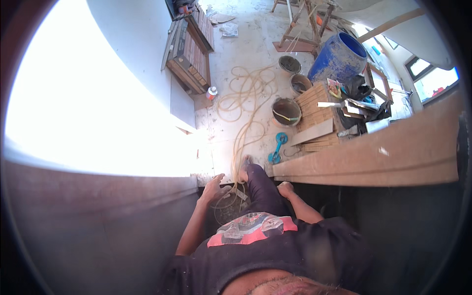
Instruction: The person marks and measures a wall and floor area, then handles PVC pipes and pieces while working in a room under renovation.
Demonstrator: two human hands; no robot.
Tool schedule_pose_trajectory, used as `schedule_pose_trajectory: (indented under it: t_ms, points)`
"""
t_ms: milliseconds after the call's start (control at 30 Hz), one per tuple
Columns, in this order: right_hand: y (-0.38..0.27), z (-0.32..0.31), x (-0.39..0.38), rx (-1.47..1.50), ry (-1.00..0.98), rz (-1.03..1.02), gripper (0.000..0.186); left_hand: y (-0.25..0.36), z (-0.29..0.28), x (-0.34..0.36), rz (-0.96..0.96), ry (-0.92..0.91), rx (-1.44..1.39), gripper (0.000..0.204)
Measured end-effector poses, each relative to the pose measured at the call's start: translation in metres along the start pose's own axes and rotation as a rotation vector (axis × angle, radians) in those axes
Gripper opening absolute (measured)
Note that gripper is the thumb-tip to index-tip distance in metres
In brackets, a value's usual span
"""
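My left hand hangs at a doorway threshold with fingers apart, holding nothing. It is nearest to a long pale-yellow hose, which runs past it through the doorway and lies in loose loops on the floor ahead. At my right side, my right hand is closed with fingers curled in, and nothing shows sticking out of it. One bare foot is on the pale floor beside the hose. Ahead of my right hand lies a blue double suction-cup lifter.
Brown door frame edges flank me. Ahead right are several mortar buckets, a blue drum, stacked tile boxes and a wooden trestle. Boxed stacks and a small white container stand on the left.
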State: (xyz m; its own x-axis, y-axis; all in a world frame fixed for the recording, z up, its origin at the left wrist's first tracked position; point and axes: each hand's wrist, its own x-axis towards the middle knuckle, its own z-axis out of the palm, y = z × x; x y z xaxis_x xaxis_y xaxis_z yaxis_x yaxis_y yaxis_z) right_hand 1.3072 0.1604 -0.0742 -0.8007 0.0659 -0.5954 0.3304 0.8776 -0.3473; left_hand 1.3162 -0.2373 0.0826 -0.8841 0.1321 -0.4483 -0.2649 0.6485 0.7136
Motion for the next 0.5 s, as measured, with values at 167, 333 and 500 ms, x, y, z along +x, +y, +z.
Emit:
schedule_pose_trajectory:
  t_ms: [167, 333, 500]
  points:
    - [-0.093, -0.071, 0.106, -0.025, -0.032, -0.129, 0.032, 0.014, -0.074, 0.136, 0.024, 0.071, 0.113, 0.072]
    - [-0.176, -0.158, 0.180, 0.323, -0.050, -0.036, 0.025, -0.005, -0.120, 0.190, -0.185, 0.163, 0.049, 0.070]
    - [-0.184, -0.216, 0.217, 0.341, 0.034, -0.092, 0.023, -0.053, -0.128, 0.189, -0.340, 0.037, 0.055, 0.038]
